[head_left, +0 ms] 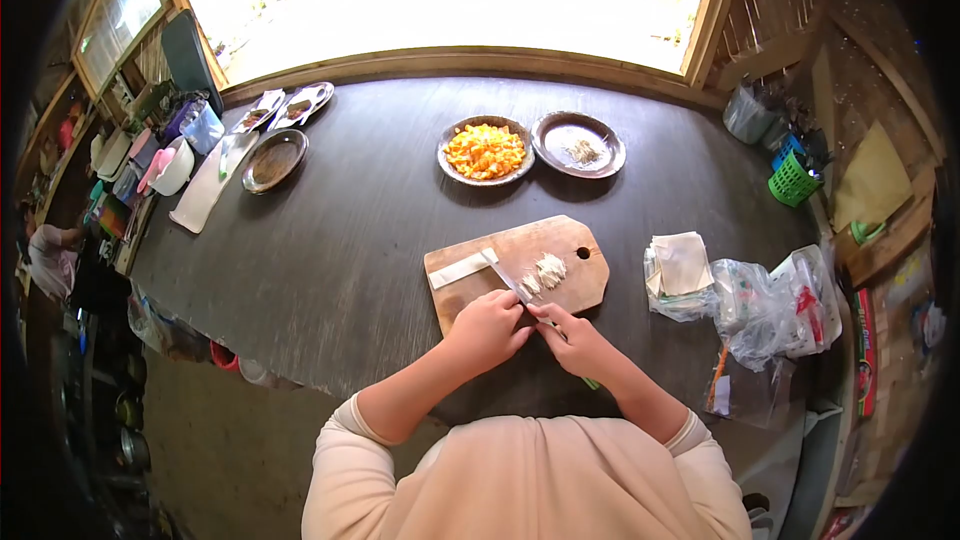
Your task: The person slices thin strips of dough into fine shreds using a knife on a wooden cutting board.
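A wooden cutting board [480,302] with a hole near its right end lies in front of me. On it are a small heap of finely cut white pieces [549,271] and a flat whitish strip [463,269]. My right hand [572,340] is closed around the handle of a knife [507,278], whose blade points away and to the left over the board. A bit of green shows below that hand. Curled close against the blade is my left hand [487,330], its fingertips pressed together; whatever they hold is hidden.
Beyond the board stand a bowl of diced orange food [486,151] and a plate with a small greyish heap [580,145]. Napkins [682,264] and plastic bags [760,305] lie right. At left are a dark plate [274,161] and containers [172,166]. A person [52,260] is far left.
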Tool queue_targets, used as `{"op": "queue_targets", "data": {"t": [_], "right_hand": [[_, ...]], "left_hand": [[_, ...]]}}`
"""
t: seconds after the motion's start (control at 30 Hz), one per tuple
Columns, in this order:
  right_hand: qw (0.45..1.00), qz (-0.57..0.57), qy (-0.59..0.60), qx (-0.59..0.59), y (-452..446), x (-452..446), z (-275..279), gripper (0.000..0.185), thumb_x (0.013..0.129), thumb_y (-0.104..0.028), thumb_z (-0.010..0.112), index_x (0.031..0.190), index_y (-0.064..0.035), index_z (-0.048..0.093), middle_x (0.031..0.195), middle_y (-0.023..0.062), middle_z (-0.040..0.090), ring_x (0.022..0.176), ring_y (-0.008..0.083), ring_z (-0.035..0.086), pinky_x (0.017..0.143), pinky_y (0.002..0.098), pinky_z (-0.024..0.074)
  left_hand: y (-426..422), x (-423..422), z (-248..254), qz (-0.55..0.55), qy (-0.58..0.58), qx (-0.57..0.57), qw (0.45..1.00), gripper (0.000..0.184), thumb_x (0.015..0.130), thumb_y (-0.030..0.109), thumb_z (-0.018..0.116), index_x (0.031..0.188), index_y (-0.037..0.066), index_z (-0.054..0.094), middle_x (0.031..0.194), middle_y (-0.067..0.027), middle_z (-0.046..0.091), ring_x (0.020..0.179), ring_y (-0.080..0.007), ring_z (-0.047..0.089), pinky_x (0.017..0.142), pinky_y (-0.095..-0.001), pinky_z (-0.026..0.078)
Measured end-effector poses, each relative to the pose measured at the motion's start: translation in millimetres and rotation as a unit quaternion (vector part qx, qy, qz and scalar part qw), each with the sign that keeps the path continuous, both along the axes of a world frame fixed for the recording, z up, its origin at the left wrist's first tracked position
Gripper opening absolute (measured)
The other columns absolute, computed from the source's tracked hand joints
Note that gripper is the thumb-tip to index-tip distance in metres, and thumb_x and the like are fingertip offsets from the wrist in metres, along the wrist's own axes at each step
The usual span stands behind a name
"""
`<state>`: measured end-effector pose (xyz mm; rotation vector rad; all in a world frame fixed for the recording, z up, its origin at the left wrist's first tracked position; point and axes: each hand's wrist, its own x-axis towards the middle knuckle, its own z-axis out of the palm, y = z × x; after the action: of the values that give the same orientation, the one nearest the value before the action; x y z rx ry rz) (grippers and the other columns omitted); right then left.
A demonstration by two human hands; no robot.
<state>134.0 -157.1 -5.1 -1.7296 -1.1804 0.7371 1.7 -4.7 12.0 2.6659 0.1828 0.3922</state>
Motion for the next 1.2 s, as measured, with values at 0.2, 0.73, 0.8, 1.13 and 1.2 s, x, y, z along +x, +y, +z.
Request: {"op": "queue_targets", "data": {"t": [0.2,0.73,0.8,1.13,1.2], "right_hand": [[1.000,0.000,0.021,-0.016,-2.7,0.0,4.8,0.032,0.101,-0.009,0.052,0.132,-0.0089,0.056,0.073,0.0097,0.064,0.062,0.0106,0.056,0.062,0.0276,0.0472],[0.993,-0.004,-0.063,0.101,3.6,2.1,-13.0,0.033,0.102,-0.014,0.052,0.134,-0.0144,0.056,0.058,0.0020,0.051,0.046,0.0078,0.044,0.044,0.0275,0.0374],[0.998,0.003,0.036,-0.046,-2.5,0.1,10.8,0.032,0.102,-0.015,0.052,0.134,-0.0147,0.056,0.058,0.0031,0.053,0.043,0.0094,0.046,0.043,0.0284,0.0372],[0.991,-0.005,-0.065,0.117,6.5,-0.3,-26.0,0.032,0.102,-0.014,0.051,0.134,-0.0147,0.056,0.058,0.0020,0.052,0.044,0.0086,0.046,0.045,0.0272,0.0371],[0.991,-0.002,-0.061,0.122,7.9,1.8,-28.1,0.031,0.102,-0.014,0.051,0.133,-0.0144,0.056,0.059,0.0019,0.053,0.045,0.0081,0.046,0.045,0.0268,0.0372]], "left_hand": [[0.3,-0.4,0.5,-0.001,0.020,-0.012,1.000,0.029,0.086,0.026,0.069,0.099,0.001,0.069,0.108,-0.0138,0.065,0.107,-0.0309,0.061,0.091,-0.0398,0.051],[-2.2,-1.0,0.4,0.001,0.018,-0.008,1.000,0.027,0.086,0.025,0.069,0.099,0.001,0.070,0.109,-0.0139,0.064,0.108,-0.0308,0.061,0.092,-0.0395,0.051],[-2.5,-2.0,1.4,0.001,0.015,-0.010,1.000,0.027,0.086,0.025,0.069,0.099,0.001,0.070,0.109,-0.0139,0.064,0.108,-0.0307,0.061,0.093,-0.0393,0.050],[-2.9,-2.9,-0.2,-0.004,0.030,-0.004,1.000,0.029,0.086,0.025,0.069,0.100,0.000,0.068,0.110,-0.0141,0.063,0.109,-0.0308,0.060,0.093,-0.0391,0.050],[-2.3,-1.5,2.9,-0.001,0.036,-0.004,0.999,0.029,0.086,0.025,0.069,0.100,-0.001,0.068,0.110,-0.0141,0.063,0.109,-0.0308,0.060,0.093,-0.0390,0.050]]}}
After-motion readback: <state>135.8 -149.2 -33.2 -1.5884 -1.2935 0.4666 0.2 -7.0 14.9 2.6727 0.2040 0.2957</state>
